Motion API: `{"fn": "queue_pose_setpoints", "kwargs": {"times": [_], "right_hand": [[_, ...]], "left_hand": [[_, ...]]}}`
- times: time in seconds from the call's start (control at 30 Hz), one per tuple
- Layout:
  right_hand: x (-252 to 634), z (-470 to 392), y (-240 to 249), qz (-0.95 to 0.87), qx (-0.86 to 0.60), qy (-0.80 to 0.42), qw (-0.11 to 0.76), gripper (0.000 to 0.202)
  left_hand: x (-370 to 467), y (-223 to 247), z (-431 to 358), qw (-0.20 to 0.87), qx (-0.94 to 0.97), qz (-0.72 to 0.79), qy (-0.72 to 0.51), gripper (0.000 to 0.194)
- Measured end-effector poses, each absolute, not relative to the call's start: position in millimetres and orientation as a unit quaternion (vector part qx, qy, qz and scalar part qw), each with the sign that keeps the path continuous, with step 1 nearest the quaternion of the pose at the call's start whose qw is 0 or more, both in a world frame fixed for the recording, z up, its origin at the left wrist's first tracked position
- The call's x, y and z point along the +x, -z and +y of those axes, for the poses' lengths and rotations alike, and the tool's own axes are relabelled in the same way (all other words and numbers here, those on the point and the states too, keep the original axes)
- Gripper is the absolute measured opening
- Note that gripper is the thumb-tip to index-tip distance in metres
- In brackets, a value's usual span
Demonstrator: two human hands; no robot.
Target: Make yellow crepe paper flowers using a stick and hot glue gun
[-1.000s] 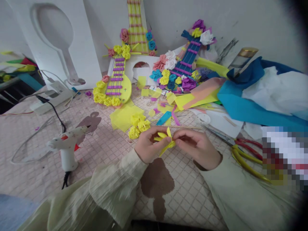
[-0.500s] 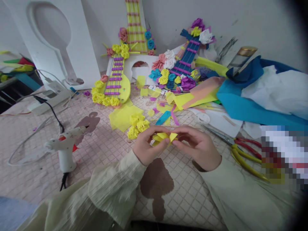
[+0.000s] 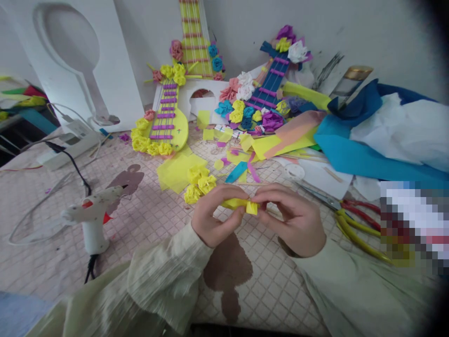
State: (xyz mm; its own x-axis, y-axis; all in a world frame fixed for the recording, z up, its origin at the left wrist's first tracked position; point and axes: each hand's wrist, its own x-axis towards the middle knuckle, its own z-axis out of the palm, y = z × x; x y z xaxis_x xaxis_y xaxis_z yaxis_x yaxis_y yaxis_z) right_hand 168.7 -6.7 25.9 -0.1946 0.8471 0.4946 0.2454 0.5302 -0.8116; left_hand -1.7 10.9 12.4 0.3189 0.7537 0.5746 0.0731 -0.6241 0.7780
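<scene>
The left hand [image 3: 214,216] and right hand [image 3: 297,221] both pinch a folded yellow paper piece [image 3: 251,208], seemingly unfinished, while crumpled yellow paper rosettes [image 3: 206,184] nearby look complete.

The paper [image 3: 251,208] is yellow, the tabletop [image 3: 277,290] diamond-patterned.
</scene>
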Motion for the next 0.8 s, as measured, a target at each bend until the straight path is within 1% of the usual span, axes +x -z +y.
{"fn": "queue_pose_setpoints", "kwargs": {"times": [0.3, 0.5, 0.6, 0.7, 0.8], "right_hand": [[168.5, -5.1, -26.8, -0.714, -0.424, -0.24, 0.503, 0.017], [168.3, -7.3, -25.6, -0.735, -0.444, -0.127, 0.496, 0.021], [168.2, -8.4, -26.1, -0.746, -0.443, -0.092, 0.489, 0.024], [168.9, -9.1, -27.7, -0.754, -0.424, -0.095, 0.494, 0.024], [170.7, -8.3, -30.6, -0.761, -0.391, -0.14, 0.499, 0.021]], "left_hand": [[-2.3, -13.3, 10.1, 0.354, 0.724, 0.307, -0.506, 0.022], [-0.5, -7.7, 11.5, 0.365, 0.713, 0.303, -0.516, 0.025], [0.6, -5.9, 12.4, 0.362, 0.71, 0.304, -0.522, 0.025], [0.5, -7.0, 12.4, 0.352, 0.712, 0.304, -0.526, 0.024], [-0.7, -9.9, 11.2, 0.364, 0.719, 0.295, -0.513, 0.025]]}}
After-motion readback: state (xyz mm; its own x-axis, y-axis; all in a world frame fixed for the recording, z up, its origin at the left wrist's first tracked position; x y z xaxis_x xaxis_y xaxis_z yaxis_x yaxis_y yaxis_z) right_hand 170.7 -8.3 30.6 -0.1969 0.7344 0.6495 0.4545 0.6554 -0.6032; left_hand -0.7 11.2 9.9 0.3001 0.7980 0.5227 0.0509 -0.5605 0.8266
